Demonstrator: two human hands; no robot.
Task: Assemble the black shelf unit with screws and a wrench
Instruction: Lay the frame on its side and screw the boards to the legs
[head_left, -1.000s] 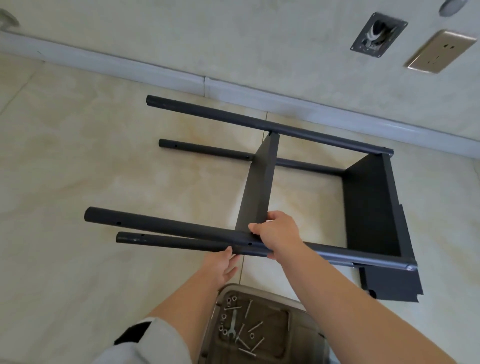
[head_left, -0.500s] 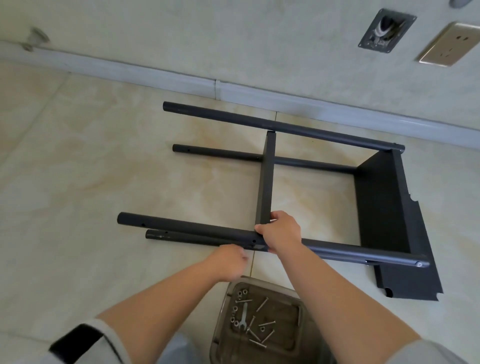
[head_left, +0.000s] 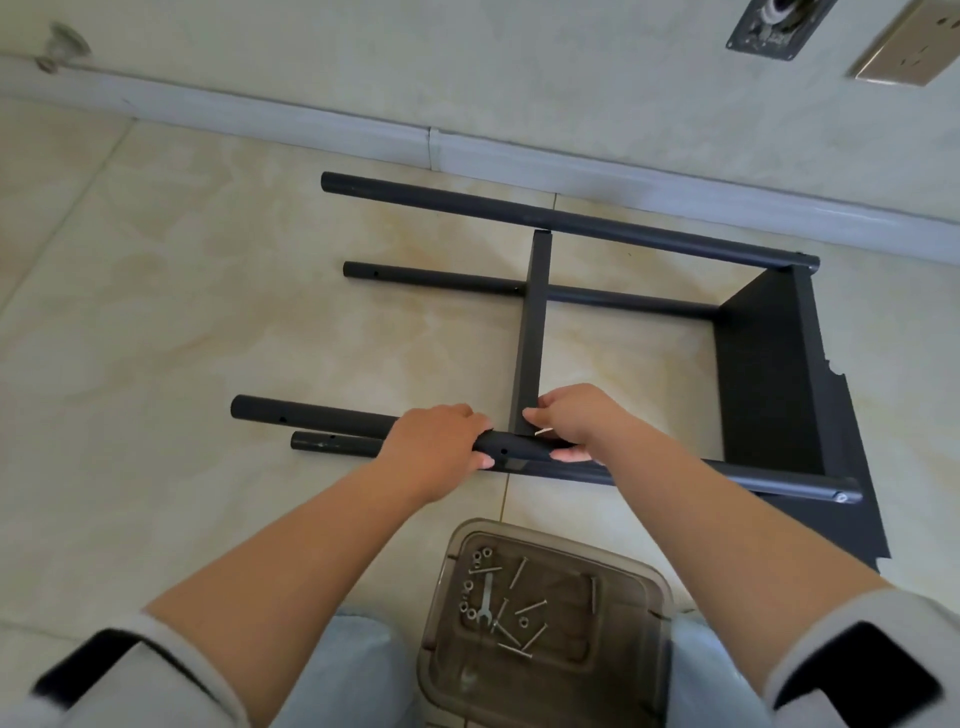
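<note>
Hands close together on the near tube

Shelf unit (head_left: 763, 364) of black metal lies on its side on the pale marbled tile floor (head_left: 156, 312), its four round black tubes running left to right and a flat black panel at the right end. A narrow black cross panel (head_left: 532, 332) stands between the far tube and the near upper tube (head_left: 311, 413). The right hand (head_left: 576, 421) is curled over that near tube just where the cross panel meets it, thumb under the tube, and a small pale sliver shows at its fingers; what that is cannot be told. Half a second ago the left hand (head_left: 436, 447) sat lower, just below the tubes and near the tray; now it is up on the near tube, fingers wrapped over it and thumb beneath, almost touching the right hand. The frame itself has not shifted on the floor, and the right hand keeps the same spot.

Just in front of the knees sits a brown translucent plastic tray (head_left: 550, 535) holding loose silver screws (head_left: 519, 571), nuts and a small silver flat wrench (head_left: 487, 597). Beyond the shelf, a white skirting board (head_left: 571, 166) runs along the wall, with a gold socket plate (head_left: 904, 57) above.
</note>
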